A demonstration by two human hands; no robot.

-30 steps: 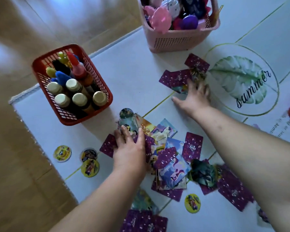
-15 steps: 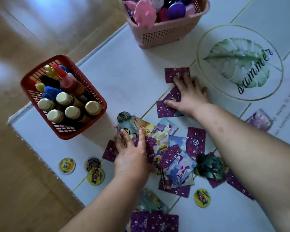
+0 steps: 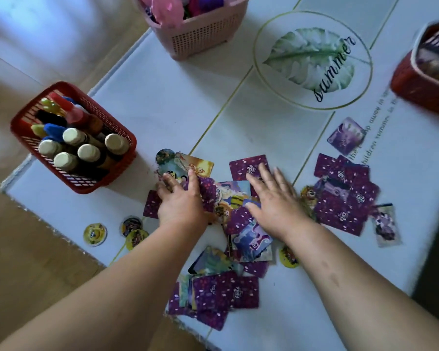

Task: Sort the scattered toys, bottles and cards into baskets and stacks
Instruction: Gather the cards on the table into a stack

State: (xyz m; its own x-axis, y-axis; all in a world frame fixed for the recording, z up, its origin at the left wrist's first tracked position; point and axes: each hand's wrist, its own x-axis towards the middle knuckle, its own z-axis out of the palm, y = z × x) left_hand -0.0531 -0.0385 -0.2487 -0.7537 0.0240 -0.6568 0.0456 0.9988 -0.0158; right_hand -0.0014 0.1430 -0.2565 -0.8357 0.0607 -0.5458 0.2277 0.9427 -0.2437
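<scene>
Several purple-backed and picture cards (image 3: 241, 221) lie heaped in the middle of the white mat (image 3: 178, 102). My left hand (image 3: 181, 202) rests flat on the left side of the heap, fingers straight over the cards. Flat on the heap's right side lies my right hand (image 3: 276, 201), its fingertips on a purple card (image 3: 243, 167). More cards (image 3: 345, 196) lie spread to the right, and another bunch (image 3: 213, 295) sits near the mat's front edge. A red basket (image 3: 104, 178) at the left holds several bottles (image 3: 72, 140). The pink basket (image 3: 198, 34) at the top holds toys.
Three round discs (image 3: 95, 234) lie near the mat's left front edge, another disc (image 3: 288, 257) by my right wrist. A second red basket (image 3: 423, 79) stands at the right edge. Wooden floor surrounds the mat at the left.
My right hand has drawn back from the far cards toward me, sliding purple cards onto the central heap. My left hand has stayed on the heap. The view has shifted right, revealing the second red basket.
</scene>
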